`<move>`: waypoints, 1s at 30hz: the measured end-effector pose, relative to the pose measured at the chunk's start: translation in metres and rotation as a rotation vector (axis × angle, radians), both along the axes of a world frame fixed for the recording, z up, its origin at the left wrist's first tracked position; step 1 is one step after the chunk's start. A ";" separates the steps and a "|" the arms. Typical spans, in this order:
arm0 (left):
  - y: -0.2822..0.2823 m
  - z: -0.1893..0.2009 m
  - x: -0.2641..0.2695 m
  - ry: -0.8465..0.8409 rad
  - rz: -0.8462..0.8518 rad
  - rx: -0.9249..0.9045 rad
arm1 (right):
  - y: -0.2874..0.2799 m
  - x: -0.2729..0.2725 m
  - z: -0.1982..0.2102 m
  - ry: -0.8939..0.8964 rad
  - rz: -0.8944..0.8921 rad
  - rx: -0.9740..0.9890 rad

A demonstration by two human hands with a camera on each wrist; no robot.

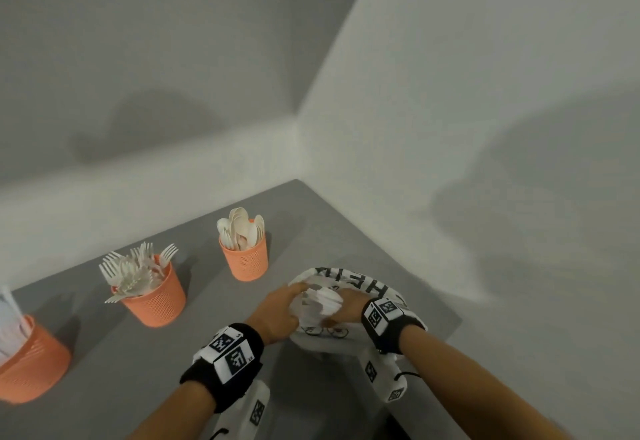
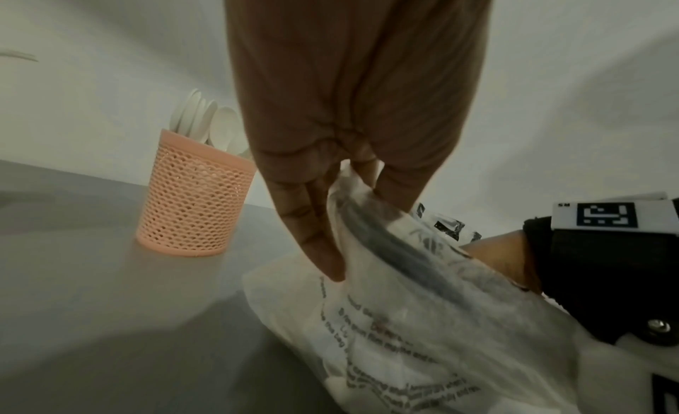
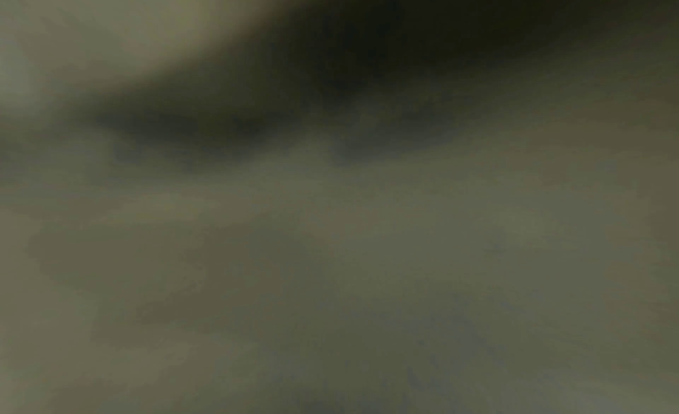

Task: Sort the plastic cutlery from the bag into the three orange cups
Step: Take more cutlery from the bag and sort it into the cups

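A white plastic bag (image 1: 349, 282) with black print lies on the grey table (image 1: 145, 370) at the front right. My left hand (image 1: 282, 309) pinches the bag's rim, and in the left wrist view the film (image 2: 404, 318) passes between its fingers (image 2: 316, 234). My right hand (image 1: 346, 309) reaches into the bag's mouth, its fingers hidden by crumpled film. The right wrist view is dark and blurred. Three orange mesh cups stand in a row: one with spoons (image 1: 245, 261), one with forks (image 1: 156, 299), and one at the left edge (image 1: 29, 365) holding white cutlery.
The table sits in a corner, with white walls (image 1: 450, 110) close behind and to the right. Its right edge (image 1: 457, 322) runs just past the bag. The spoon cup (image 2: 195, 196) stands a short way left of the bag.
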State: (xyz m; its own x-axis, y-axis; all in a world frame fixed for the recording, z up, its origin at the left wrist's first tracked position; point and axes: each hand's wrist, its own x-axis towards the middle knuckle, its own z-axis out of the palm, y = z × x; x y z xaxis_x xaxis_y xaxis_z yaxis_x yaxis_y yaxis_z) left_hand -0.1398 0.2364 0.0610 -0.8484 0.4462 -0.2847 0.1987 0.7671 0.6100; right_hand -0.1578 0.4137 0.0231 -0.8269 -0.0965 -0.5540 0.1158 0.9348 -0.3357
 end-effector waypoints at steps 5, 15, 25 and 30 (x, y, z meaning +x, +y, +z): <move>-0.003 0.002 0.001 0.022 -0.027 -0.013 | 0.003 0.001 0.006 0.014 0.057 0.008; -0.012 0.002 0.008 0.017 -0.013 -0.020 | -0.005 0.011 0.016 -0.051 0.147 0.071; -0.016 0.003 0.017 0.036 -0.007 0.028 | -0.018 0.014 0.004 -0.086 0.143 0.179; -0.016 0.007 0.015 0.053 0.056 0.016 | -0.013 0.013 0.020 0.013 0.101 0.026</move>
